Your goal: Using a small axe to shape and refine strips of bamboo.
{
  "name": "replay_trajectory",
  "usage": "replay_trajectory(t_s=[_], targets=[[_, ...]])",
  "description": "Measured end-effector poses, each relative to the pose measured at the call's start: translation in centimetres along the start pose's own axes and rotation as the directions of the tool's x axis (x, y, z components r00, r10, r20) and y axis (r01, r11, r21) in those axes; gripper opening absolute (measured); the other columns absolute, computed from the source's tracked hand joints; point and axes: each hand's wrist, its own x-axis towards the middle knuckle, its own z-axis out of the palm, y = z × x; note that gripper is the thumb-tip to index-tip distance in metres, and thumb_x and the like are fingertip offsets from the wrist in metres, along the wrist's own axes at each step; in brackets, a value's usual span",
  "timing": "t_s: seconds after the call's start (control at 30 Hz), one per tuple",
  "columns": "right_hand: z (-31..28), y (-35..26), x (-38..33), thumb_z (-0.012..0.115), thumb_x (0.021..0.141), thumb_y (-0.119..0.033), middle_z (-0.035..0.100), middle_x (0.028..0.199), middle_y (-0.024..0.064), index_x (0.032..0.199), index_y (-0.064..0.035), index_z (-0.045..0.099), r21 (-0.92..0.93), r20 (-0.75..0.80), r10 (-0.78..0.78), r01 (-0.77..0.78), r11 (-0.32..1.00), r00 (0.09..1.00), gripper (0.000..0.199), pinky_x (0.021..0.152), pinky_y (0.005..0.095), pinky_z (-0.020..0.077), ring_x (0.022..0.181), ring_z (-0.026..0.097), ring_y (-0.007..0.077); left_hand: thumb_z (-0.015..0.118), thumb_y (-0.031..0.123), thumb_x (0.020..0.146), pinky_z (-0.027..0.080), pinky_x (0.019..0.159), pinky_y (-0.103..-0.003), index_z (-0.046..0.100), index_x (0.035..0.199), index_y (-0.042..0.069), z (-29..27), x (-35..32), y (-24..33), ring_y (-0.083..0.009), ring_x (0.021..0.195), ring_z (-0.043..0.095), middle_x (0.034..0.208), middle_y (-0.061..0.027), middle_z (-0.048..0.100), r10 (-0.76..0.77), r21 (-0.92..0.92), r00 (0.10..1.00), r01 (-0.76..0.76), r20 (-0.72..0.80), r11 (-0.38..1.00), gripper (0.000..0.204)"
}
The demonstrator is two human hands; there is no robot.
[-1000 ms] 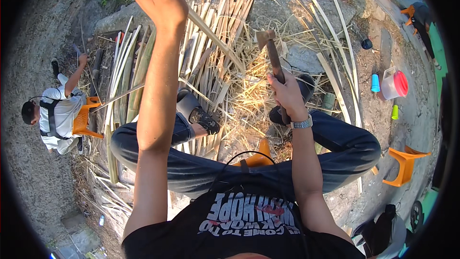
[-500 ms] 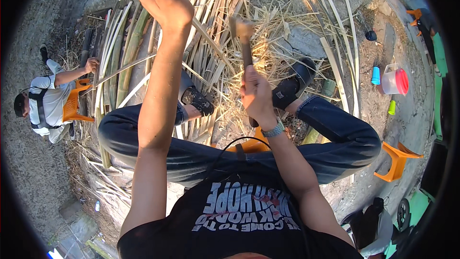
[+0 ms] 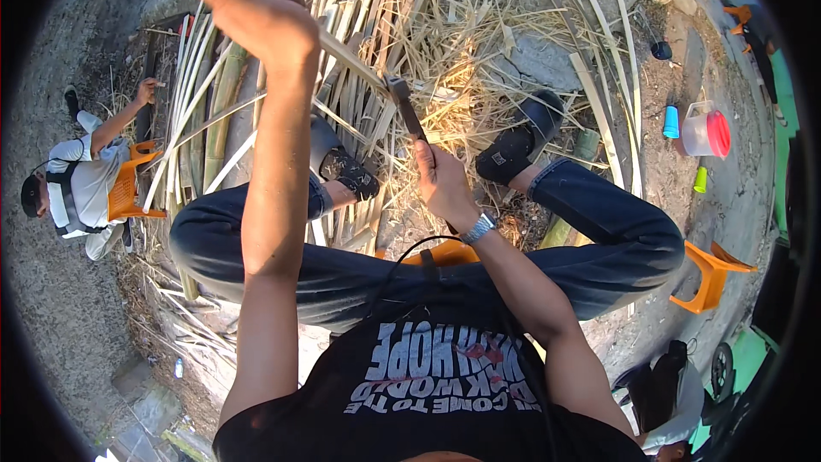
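Note:
Raised at upper left, my left hand (image 3: 261, 21) is closed around a pale bamboo strip (image 3: 352, 58). The strip slants down toward the middle, and its far end is blurred near the top edge. My right hand (image 3: 445, 184), above a wristwatch, grips a long, dark-bladed knife (image 3: 405, 107). The square end of its blade lies at the near end of the strip; whether it cuts in cannot be made out. Below both hands are bamboo shavings (image 3: 457, 73) and a heap of split bamboo strips (image 3: 363, 0).
My shoes (image 3: 520, 141) stand on either side of the shavings. More bamboo poles (image 3: 224, 107) lie at left, near a person (image 3: 73, 175) on an orange chair (image 3: 128, 188). At right are a blue cup (image 3: 671, 121), a red-lidded container (image 3: 703, 133) and an orange stool (image 3: 708, 278).
My left hand has moved left and slightly down with the strip. The knife has swung left and down, its blade now at the strip's near end.

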Motion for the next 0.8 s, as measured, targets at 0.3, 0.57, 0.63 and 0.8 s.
replay_trajectory(t_s=[0.3,0.57,0.63,0.8], targets=[[-1.6,-3.0,-0.7,0.042,0.107,-0.051,0.045,0.063,-0.0037,0.081,-0.0071,0.053,0.383,-0.123,-0.046,0.090,0.920,0.991,0.052,0.047,0.0247,0.0359,0.052,0.043,0.0065,0.025,0.083,0.093,0.018,0.042,-0.026,0.035,0.075,0.012,2.2,-1.2,1.8,-0.0085,0.050,0.018,0.061,0.0029,0.027,-0.006,0.008,1.000,0.006,-0.011,1.000,0.073],[-4.2,-6.8,1.3,0.044,0.107,-0.045,0.044,0.056,0.0096,0.083,0.0016,0.056,0.325,-0.043,-0.020,0.033,0.945,0.999,0.054,0.050,0.0365,0.0353,0.050,0.044,0.0164,0.029,0.086,0.090,0.017,0.044,-0.025,0.036,0.078,0.011,-0.6,0.1,1.1,-0.0088,0.053,0.015,0.063,0.0030,0.025,0.002,-0.004,0.998,-0.003,-0.066,1.000,0.077],[-3.5,-7.2,-0.4,0.044,0.107,-0.045,0.043,0.055,0.0095,0.083,0.0017,0.056,0.347,-0.090,-0.072,0.099,0.933,0.993,0.054,0.049,0.0354,0.0348,0.050,0.043,0.0154,0.029,0.085,0.091,0.018,0.044,-0.024,0.037,0.079,0.011,-0.6,0.2,1.5,-0.0086,0.053,0.015,0.064,0.0030,0.026,-0.013,0.004,1.000,0.013,-0.025,1.000,0.076],[1.0,7.1,2.0,0.041,0.104,-0.058,0.050,0.056,0.0021,0.074,-0.0027,0.055,-0.075,0.136,0.503,-0.497,0.864,0.854,0.064,0.046,0.0319,0.0400,0.046,0.048,0.0133,0.027,0.086,0.090,0.019,0.043,-0.024,0.039,0.083,0.011,3.2,-2.9,2.1,-0.0073,0.052,0.019,0.065,0.0036,0.030,0.035,0.078,0.994,-0.043,0.103,0.996,0.076]])
